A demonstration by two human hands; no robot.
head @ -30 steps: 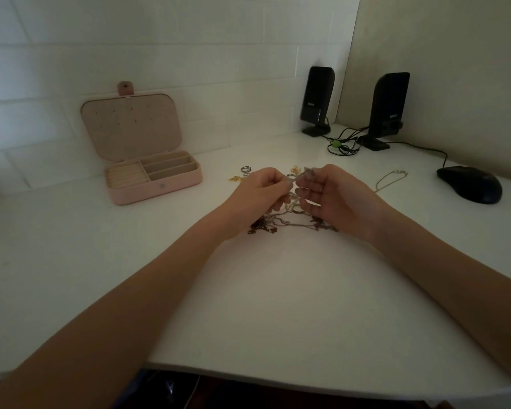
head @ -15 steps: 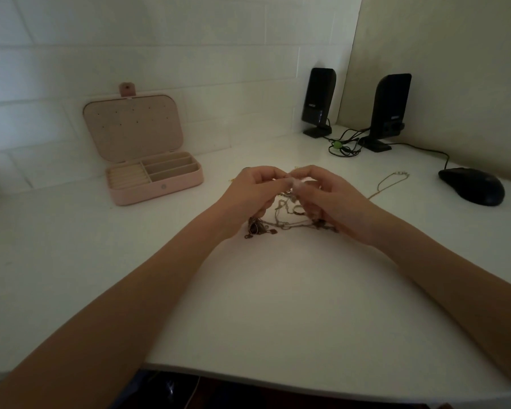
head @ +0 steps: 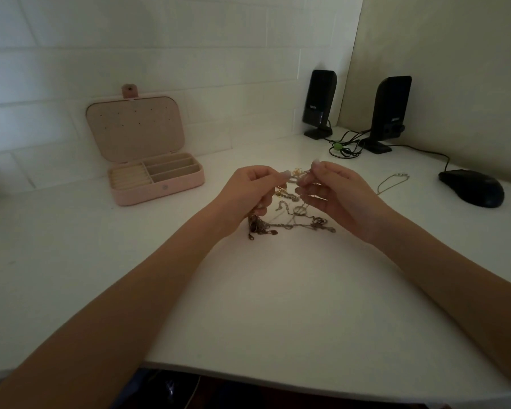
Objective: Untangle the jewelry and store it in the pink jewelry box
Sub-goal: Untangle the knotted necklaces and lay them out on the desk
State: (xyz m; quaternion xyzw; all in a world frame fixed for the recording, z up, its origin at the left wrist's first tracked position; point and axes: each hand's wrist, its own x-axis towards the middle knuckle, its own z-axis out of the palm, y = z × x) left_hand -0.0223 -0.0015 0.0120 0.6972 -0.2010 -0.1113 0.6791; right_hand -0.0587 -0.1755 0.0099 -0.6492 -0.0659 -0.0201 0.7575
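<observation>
Both of your hands pinched the tangled cluster of gold and silver chains — left hand and right hand close together at its top, the rest hanging below onto the white desk — right of the open pink jewelry box, left hand nearer it.
</observation>
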